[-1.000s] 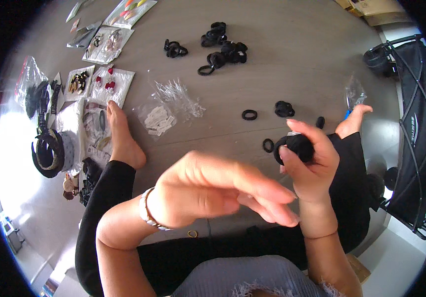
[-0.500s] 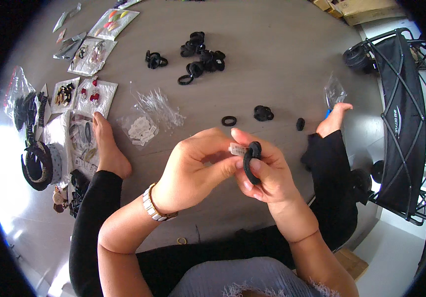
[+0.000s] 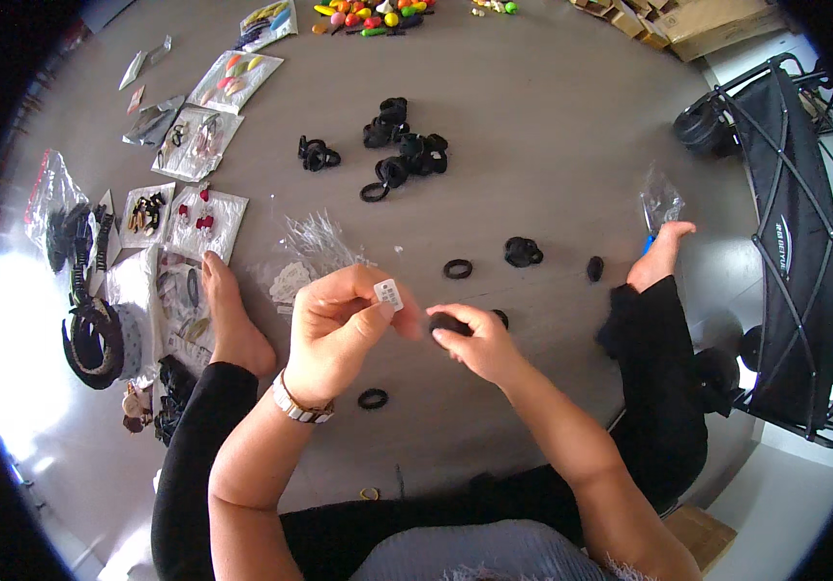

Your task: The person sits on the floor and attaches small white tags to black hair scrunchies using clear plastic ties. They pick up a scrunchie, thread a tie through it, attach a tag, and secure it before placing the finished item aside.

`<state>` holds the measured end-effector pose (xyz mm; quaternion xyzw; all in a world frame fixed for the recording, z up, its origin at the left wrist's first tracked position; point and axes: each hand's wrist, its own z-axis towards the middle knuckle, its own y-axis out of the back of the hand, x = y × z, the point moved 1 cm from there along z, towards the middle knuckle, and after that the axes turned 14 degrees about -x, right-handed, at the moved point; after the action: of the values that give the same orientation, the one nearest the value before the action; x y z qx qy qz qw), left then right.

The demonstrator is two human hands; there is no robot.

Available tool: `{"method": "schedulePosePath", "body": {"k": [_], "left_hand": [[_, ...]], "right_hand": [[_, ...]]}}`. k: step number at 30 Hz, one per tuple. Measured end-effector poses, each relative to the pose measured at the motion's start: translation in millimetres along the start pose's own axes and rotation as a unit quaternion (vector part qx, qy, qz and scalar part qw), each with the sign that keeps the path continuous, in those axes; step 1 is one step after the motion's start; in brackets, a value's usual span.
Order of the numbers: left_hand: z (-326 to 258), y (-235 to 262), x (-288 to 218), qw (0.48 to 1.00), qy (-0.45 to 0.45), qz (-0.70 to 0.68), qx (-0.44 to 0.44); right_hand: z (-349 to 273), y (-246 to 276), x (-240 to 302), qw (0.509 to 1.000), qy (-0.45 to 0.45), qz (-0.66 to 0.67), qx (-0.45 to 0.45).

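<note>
Black hair tie [image 3: 447,323] pinched in right hand [image 3: 474,344] fingers, left hand [image 3: 339,329] fingers clamped on small white tag [image 3: 388,293]

We note a grey floor [image 3: 552,116] bearing black hair ties [image 3: 402,145], clear plastic bags [image 3: 315,242], carded accessories [image 3: 205,145], black headbands [image 3: 92,334] and coloured clips [image 3: 368,15].

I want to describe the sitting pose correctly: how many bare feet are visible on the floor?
2. The left foot lies beside the clear packets; the right foot is near a small clear bag. None seems hidden.
</note>
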<state>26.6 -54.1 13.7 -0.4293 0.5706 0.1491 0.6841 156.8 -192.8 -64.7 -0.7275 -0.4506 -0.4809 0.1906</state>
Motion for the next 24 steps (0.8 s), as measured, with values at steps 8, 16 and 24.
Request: {"method": "schedulePosePath", "body": {"k": [8,16,24], "left_hand": [[-17.4,5.0,21.1,0.952,0.29,-0.091,0.027],[-31.1,47.6,71.4,0.948,0.269,-0.012,-0.172],[-28.9,146.0,80.6,0.928,0.23,-0.022,-0.291]], "right_hand": [[-12.3,3.8,69.6,0.949,0.072,0.296,0.079],[10.0,-4.6,10.4,0.998,-0.044,0.03,0.019],[40.4,3.4,-19.0,0.999,-0.025,0.017,0.026]]}}
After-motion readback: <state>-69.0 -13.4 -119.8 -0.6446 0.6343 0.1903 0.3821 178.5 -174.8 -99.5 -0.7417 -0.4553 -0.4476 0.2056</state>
